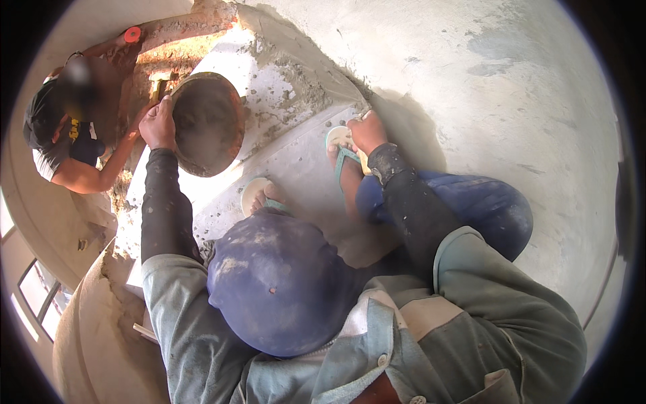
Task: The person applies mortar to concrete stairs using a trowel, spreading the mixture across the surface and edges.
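My left hand [158, 124] grips the left rim of a round rusty pan [208, 124] filled with grey mortar, held over the edge of a white ledge [303, 161]. My right hand [369, 131] is curled just above my right foot in a teal sandal [343, 153], at the edge of a patch of wet mortar [296, 81]. Whether that hand holds anything is hidden. I squat on the ledge, with both knees in blue trousers [276, 283] below my arms.
Another person [67, 135] stands lower at the left, one hand [143, 116] reaching up to the pan. An orange-tipped tool [132, 34] shows above them. A plastered grey wall [484, 101] fills the right. My left sandal [259, 192] rests near the ledge's drop.
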`<state>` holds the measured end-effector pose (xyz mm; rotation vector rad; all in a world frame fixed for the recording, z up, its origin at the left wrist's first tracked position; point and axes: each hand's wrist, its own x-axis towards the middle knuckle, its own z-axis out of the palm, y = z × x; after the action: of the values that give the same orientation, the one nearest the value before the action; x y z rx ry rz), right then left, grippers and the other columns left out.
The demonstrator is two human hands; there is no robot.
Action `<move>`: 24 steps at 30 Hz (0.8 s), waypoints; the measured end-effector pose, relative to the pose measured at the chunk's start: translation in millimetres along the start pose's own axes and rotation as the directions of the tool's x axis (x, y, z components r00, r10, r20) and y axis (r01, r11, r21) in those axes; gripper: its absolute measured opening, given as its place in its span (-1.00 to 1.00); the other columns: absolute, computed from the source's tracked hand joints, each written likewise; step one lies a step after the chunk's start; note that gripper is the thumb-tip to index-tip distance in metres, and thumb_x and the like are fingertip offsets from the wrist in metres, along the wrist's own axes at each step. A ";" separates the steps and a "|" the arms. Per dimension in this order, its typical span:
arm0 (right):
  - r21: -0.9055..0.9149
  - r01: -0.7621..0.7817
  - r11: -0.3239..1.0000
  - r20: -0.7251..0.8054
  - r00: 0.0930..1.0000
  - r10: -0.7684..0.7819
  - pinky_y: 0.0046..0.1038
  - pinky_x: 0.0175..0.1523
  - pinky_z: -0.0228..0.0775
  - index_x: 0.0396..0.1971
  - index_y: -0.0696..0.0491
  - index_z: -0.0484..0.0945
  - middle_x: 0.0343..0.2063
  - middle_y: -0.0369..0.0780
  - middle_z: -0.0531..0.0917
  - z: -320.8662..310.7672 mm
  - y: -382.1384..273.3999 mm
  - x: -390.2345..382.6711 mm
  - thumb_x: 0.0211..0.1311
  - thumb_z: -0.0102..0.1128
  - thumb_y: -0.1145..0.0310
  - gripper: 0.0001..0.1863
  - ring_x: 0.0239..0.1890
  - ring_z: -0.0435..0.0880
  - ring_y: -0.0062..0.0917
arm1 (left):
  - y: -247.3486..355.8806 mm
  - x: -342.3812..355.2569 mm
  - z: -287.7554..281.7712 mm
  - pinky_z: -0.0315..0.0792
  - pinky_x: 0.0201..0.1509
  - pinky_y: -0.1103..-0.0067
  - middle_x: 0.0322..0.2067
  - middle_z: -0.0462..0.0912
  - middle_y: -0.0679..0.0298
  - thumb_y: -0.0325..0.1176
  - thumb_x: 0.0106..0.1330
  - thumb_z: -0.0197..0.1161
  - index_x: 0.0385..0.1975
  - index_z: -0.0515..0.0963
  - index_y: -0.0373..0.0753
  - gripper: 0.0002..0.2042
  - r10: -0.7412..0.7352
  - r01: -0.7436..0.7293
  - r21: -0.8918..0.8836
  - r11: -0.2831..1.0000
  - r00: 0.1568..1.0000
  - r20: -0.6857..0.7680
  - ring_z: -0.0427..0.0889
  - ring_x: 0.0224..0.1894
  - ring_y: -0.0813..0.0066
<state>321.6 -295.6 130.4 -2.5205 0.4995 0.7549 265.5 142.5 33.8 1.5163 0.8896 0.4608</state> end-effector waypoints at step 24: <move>-0.319 0.850 0.419 0.504 0.526 -0.685 -0.16 -0.09 0.60 -0.37 0.13 0.72 -0.28 0.08 0.72 149.8 -141.3 -36.3 0.16 0.09 0.30 -0.73 -0.21 0.74 -0.06 | -13.9 -35.0 -46.8 0.08 -0.55 0.68 -0.71 0.31 0.54 -0.20 0.34 0.31 -0.73 0.34 -0.15 -0.58 -0.085 0.042 -0.179 0.983 0.968 -0.236 0.18 -0.63 0.78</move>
<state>295.2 -93.0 85.7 -2.5709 -1.1400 0.9166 205.6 146.0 35.5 1.2860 1.0571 0.6695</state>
